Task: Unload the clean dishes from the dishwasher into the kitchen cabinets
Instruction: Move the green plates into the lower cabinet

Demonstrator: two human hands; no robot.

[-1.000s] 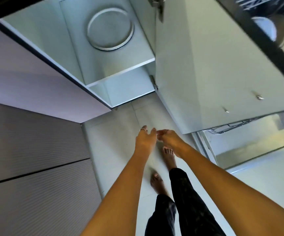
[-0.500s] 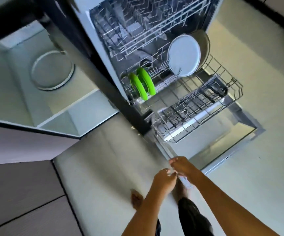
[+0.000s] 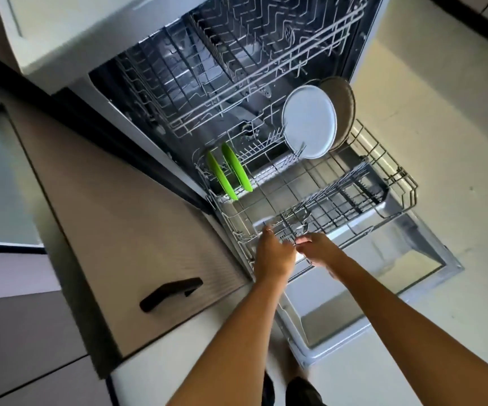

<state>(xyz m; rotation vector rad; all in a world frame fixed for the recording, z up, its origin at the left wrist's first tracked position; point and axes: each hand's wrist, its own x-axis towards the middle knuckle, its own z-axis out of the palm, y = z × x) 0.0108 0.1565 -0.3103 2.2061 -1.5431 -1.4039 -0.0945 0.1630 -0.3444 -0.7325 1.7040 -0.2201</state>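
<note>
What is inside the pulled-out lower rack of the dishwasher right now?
The lower rack holds two green plates, a white plate and a grey plate behind it, mostly covered. Both hands hide the front basket's contents.

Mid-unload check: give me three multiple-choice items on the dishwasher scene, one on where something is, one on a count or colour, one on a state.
1. Where do both hands reach?
A. the near edge of the lower rack
B. the upper rack
C. the black cabinet handle

2. How many green plates stand in the lower rack?
A. none
B. two
C. five

3. How does the lower rack stand?
A. pushed fully inside
B. pulled out over the open door
C. lifted out onto the floor

Answers: 1 A, the left hand and right hand meet at the front wires of the lower rack. 2 B, two green plates stand side by side. 3 B, the rack sits above the lowered door.
</note>
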